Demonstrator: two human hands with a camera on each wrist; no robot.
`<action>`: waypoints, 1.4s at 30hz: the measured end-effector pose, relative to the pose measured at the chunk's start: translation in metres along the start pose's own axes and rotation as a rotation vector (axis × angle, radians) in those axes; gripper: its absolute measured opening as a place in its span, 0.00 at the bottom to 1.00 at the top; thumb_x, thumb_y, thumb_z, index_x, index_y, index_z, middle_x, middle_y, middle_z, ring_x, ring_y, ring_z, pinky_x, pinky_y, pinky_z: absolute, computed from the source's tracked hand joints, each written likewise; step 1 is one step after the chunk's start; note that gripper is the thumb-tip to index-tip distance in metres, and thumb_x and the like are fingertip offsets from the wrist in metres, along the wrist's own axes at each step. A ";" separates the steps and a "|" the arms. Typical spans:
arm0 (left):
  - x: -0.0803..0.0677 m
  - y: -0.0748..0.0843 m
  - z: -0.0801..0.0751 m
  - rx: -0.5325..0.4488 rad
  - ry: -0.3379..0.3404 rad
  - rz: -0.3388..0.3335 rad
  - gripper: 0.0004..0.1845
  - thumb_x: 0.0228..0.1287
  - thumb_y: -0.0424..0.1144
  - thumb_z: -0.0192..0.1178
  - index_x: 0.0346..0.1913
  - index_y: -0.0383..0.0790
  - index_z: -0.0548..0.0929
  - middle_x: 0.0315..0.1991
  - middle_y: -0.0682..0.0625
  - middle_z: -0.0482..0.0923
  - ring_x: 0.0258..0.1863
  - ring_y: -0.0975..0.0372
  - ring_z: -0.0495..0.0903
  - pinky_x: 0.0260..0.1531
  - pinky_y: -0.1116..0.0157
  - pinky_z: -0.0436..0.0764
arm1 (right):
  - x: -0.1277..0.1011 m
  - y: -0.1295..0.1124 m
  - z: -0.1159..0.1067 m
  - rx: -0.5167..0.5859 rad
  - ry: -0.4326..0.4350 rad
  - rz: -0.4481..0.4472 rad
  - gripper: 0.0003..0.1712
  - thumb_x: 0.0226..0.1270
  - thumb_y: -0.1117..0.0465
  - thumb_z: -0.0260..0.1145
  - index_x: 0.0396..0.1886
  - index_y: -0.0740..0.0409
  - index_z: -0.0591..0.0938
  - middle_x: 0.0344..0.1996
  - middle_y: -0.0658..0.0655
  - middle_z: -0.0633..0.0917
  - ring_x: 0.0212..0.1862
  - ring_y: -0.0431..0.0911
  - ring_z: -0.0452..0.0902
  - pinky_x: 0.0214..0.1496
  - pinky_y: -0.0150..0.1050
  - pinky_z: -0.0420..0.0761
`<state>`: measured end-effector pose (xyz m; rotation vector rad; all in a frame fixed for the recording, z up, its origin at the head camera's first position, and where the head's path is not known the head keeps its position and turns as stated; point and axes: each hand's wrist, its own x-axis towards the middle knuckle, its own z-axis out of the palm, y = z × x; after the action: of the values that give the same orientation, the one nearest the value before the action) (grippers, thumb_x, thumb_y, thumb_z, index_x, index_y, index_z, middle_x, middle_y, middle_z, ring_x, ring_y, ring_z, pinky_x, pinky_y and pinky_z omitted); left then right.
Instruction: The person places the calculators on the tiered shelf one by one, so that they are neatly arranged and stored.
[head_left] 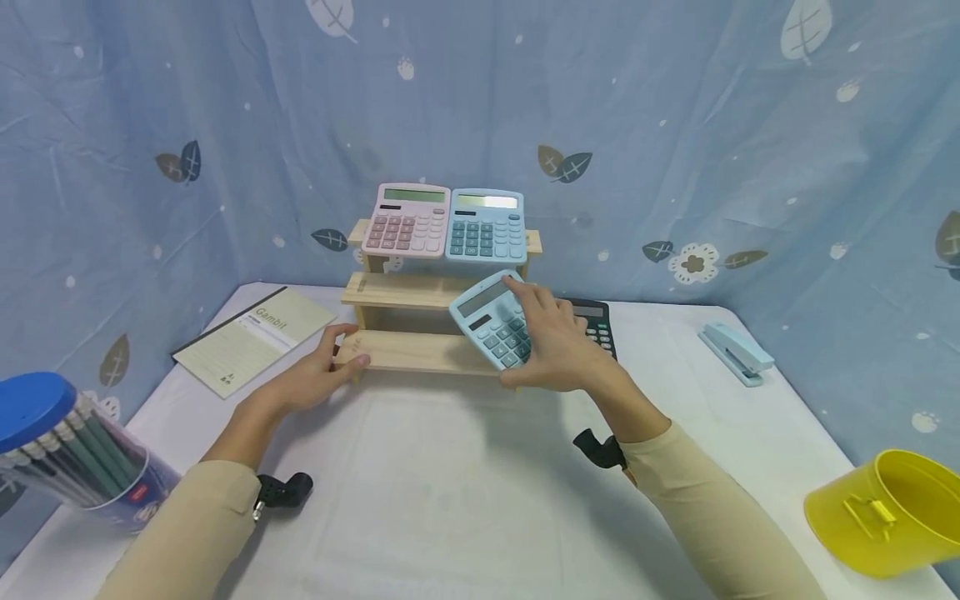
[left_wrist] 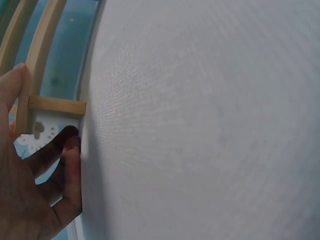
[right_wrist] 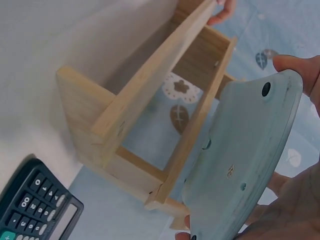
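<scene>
1. Two beige sleeves reach in from the near edge of the white table (head_left: pixel 465 500), each with a small black wrist camera strapped beneath.
2. At the near left corner, a clear tub of pencils (head_left: pixel 67 458) with a blue lid lies tilted; at the near right corner sits a yellow bucket (head_left: pixel 892 517).
3. Right hand (head_left: pixel 558 346): its grip is closed on a light blue calculator (head_left: pixel 491 325), thumb under the near edge and fingers across the right side, holding it tilted against the front of the wooden rack (head_left: pixel 420 321), between the lowest and middle steps.
4. From the right wrist view, the calculator's pale back (right_wrist: pixel 240 160) faces the camera, a fingertip at its top corner.
5. Left hand (head_left: pixel 315 379): it grips the left end of the rack's lowest step, thumb on top and fingers curled round the front.
6. On the rack's top step stand a pink calculator (head_left: pixel 407 221) on the left and a second blue calculator (head_left: pixel 486 227) on the right, touching side by side.
7. A black calculator (head_left: pixel 596 325) lies on the table just right of the rack, partly behind the right hand.
8. Far left lies a notebook (head_left: pixel 255 337); far right lies a light blue stapler (head_left: pixel 737 352).
</scene>
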<state>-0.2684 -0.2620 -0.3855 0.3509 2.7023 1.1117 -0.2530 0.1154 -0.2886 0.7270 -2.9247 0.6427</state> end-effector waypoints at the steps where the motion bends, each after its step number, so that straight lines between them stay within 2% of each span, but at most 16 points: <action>1: 0.000 0.000 0.000 -0.002 0.000 -0.003 0.41 0.79 0.62 0.48 0.80 0.50 0.42 0.69 0.22 0.64 0.66 0.35 0.72 0.64 0.38 0.68 | 0.001 -0.001 0.001 -0.001 -0.002 0.000 0.71 0.41 0.47 0.79 0.84 0.40 0.48 0.77 0.60 0.59 0.66 0.68 0.59 0.58 0.68 0.64; 8: -0.003 -0.001 -0.001 -0.010 0.004 -0.005 0.41 0.79 0.61 0.49 0.79 0.46 0.44 0.66 0.24 0.68 0.66 0.36 0.71 0.63 0.38 0.69 | 0.011 -0.003 0.005 0.007 0.000 0.008 0.71 0.41 0.45 0.79 0.84 0.40 0.48 0.76 0.60 0.60 0.66 0.68 0.60 0.59 0.67 0.64; 16: -0.003 -0.003 -0.001 -0.004 -0.004 -0.012 0.41 0.78 0.62 0.49 0.79 0.45 0.44 0.67 0.24 0.66 0.67 0.36 0.70 0.63 0.38 0.69 | 0.024 -0.004 0.018 0.061 0.026 0.021 0.74 0.39 0.46 0.80 0.84 0.42 0.46 0.77 0.58 0.59 0.64 0.62 0.60 0.60 0.62 0.63; 21: -0.003 -0.003 -0.002 0.005 0.006 -0.004 0.41 0.78 0.62 0.49 0.79 0.45 0.45 0.67 0.23 0.67 0.66 0.35 0.70 0.62 0.39 0.70 | 0.032 -0.010 0.022 0.073 0.052 0.020 0.73 0.38 0.47 0.79 0.84 0.43 0.47 0.77 0.58 0.60 0.67 0.63 0.58 0.62 0.62 0.62; 26: -0.001 -0.001 -0.002 -0.006 0.007 0.017 0.40 0.79 0.61 0.49 0.79 0.45 0.45 0.67 0.23 0.68 0.66 0.35 0.71 0.63 0.39 0.69 | 0.040 -0.015 0.026 0.102 0.068 0.030 0.70 0.41 0.47 0.77 0.84 0.43 0.49 0.77 0.58 0.60 0.69 0.65 0.58 0.63 0.65 0.62; 33: -0.001 0.000 0.000 -0.007 0.002 0.026 0.40 0.79 0.59 0.50 0.78 0.43 0.45 0.65 0.23 0.70 0.66 0.36 0.72 0.63 0.40 0.70 | 0.053 -0.023 0.037 0.098 0.105 0.045 0.64 0.43 0.42 0.76 0.82 0.45 0.57 0.75 0.58 0.63 0.67 0.64 0.62 0.65 0.65 0.64; 42: 0.000 -0.001 0.001 -0.012 0.007 0.024 0.39 0.80 0.59 0.49 0.79 0.44 0.45 0.65 0.23 0.70 0.65 0.36 0.72 0.62 0.40 0.71 | 0.071 -0.038 0.049 0.084 0.115 0.074 0.58 0.48 0.41 0.76 0.79 0.48 0.63 0.72 0.58 0.65 0.70 0.66 0.61 0.70 0.65 0.61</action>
<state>-0.2683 -0.2626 -0.3869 0.3797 2.7030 1.1375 -0.2969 0.0340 -0.3072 0.5700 -2.8459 0.7900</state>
